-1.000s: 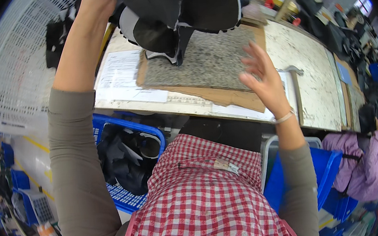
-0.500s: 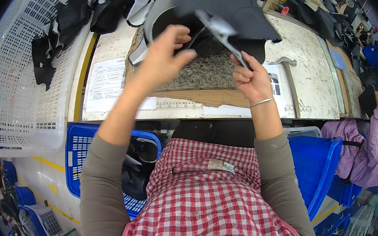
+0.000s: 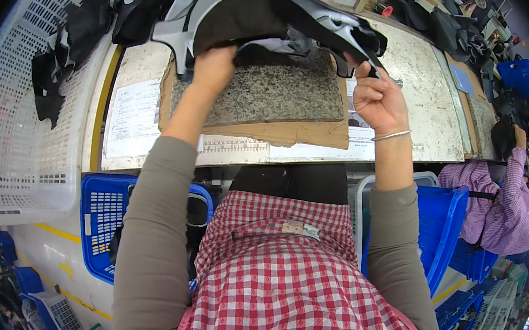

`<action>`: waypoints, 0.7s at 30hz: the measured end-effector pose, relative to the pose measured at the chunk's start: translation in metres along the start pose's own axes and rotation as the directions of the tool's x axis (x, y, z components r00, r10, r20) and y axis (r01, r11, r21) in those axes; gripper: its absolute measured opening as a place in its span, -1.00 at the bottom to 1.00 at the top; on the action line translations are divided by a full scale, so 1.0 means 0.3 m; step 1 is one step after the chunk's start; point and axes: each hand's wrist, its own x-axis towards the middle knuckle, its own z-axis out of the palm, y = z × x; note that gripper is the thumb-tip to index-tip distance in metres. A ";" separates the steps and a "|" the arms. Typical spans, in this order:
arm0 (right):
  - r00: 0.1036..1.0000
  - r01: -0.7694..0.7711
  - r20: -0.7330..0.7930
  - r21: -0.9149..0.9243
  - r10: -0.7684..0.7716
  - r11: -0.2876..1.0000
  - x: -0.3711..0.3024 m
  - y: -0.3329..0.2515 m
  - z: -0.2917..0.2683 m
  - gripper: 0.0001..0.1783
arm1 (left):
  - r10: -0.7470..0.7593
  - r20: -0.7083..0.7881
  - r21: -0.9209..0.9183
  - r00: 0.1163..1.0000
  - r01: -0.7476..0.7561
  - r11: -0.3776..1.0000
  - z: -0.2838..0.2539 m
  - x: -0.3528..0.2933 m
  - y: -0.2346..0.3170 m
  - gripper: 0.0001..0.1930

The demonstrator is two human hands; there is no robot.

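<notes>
A curved black leather piece with grey lining arches above the stone slab on the bench. My left hand is closed at its left part, by the inner edge, with the fingertips hidden. Over on the right, my right hand pinches the black end of the piece between thumb and fingers; the other fingers are curled in. Beneath the slab lies torn brown cardboard.
Printed sheets lie left of the slab. A large white crate holding black pieces stands at the left, a blue basket below the bench. To the right are blue bins and a person in a checked purple top.
The piece has swung from a dark, blurred sheet into an open arch showing its grey lining. My left hand went from open to closed at it; my right hand shifted right.
</notes>
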 end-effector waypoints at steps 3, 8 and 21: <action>0.998 -0.051 0.045 -0.060 0.054 0.997 0.009 -0.024 0.011 -0.52 | 0.045 -0.053 0.029 0.998 -0.043 0.999 -0.083 -0.041 -0.118 -0.76; 0.993 -0.086 0.060 -0.163 0.097 0.983 0.073 0.033 0.049 -0.68 | -0.091 0.209 -0.100 0.974 0.114 0.988 -0.328 -0.133 -0.066 -0.73; 0.998 -0.065 0.007 -0.101 0.066 0.993 0.097 0.189 0.087 -0.53 | 0.209 -0.227 0.293 0.951 -0.138 0.946 -0.262 0.039 0.187 -0.58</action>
